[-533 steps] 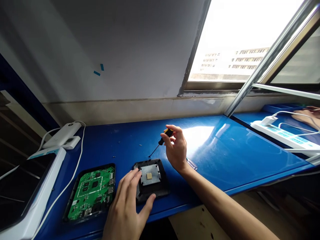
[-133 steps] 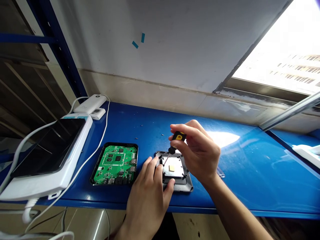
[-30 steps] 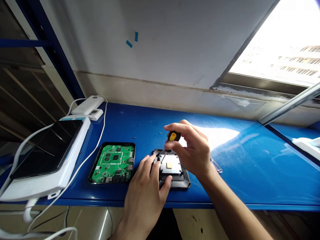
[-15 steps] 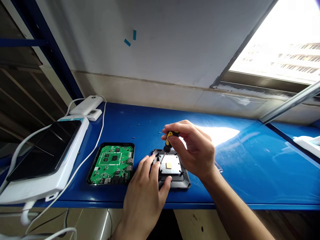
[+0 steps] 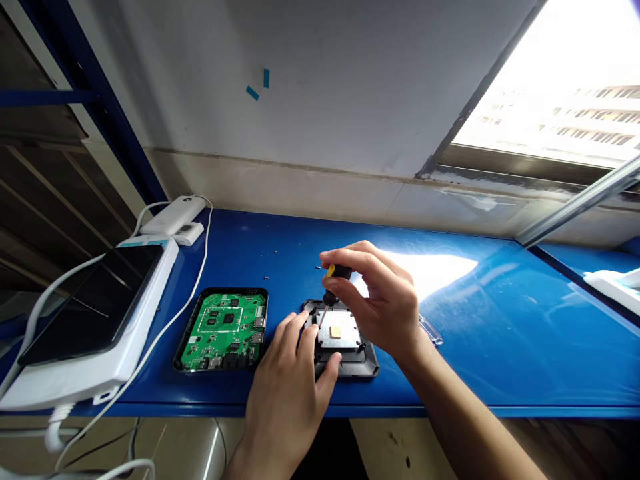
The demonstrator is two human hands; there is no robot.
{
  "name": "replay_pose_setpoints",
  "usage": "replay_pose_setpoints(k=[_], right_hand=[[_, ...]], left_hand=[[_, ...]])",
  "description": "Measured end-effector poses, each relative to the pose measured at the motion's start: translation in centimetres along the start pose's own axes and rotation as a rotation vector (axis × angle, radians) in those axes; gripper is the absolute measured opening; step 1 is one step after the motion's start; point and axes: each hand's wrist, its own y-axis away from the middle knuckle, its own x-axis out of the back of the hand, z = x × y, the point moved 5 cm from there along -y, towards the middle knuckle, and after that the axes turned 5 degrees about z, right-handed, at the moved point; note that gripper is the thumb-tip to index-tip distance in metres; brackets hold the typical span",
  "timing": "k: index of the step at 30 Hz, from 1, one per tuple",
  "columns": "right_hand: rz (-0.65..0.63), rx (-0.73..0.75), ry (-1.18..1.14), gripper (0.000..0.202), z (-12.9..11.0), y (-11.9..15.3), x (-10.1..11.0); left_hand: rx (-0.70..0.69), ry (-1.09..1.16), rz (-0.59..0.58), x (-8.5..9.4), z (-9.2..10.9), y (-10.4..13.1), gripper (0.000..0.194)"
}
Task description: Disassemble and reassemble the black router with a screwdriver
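My right hand [image 5: 383, 300] grips a short black-and-yellow screwdriver [image 5: 337, 275] between thumb and fingers. Its shaft slants down to the left edge of a silver metal plate [image 5: 350, 325] inside a black casing cover [image 5: 364, 367]; the exact tip contact is hard to make out. A small tan square pad [image 5: 335, 331] sits on the plate. My left hand [image 5: 287, 387] holds the cover, its fingers along the left side and its thumb at the front. To the left lies the other casing half [image 5: 176, 360] with a green circuit board [image 5: 223, 327] in it.
Several tiny screws [image 5: 267, 278] lie scattered on the blue table [image 5: 500, 347]. A clear plastic piece [image 5: 431, 330] is beside my right wrist. At left, a black-screened phone [image 5: 95, 300] rests on a white device [image 5: 125, 347], with a white cable [image 5: 187, 297] and a white power bank [image 5: 173, 215].
The screwdriver's handle has turned within my right fingers, showing less yellow, and my right hand has shifted slightly left. My left hand keeps its place on the cover.
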Motion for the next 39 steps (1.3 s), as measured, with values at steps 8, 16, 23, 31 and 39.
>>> replay_pose_setpoints(k=[8, 16, 23, 31, 39], right_hand=[[-0.005, -0.002, -0.103, 0.024, 0.2, 0.3, -0.1], [0.056, -0.011, -0.056, 0.019, -0.5, -0.1, -0.4], [0.086, -0.043, 0.026, 0.018, -0.3, -0.2, -0.5], [0.069, 0.035, 0.041, 0.023, -0.3, 0.0, -1.0], [0.322, -0.154, 0.130, 0.043, 3.6, 1.1, 1.1]], left_hand=[[-0.012, -0.013, 0.002, -0.1, 0.0, 0.0, 0.028], [-0.012, -0.015, -0.006, -0.2, -0.1, 0.0, 0.029], [0.004, 0.003, -0.021, -0.1, 0.1, 0.0, 0.029], [0.006, -0.006, -0.047, 0.0, 0.0, -0.1, 0.030], [-0.008, -0.003, 0.004, 0.1, 0.1, 0.0, 0.033]])
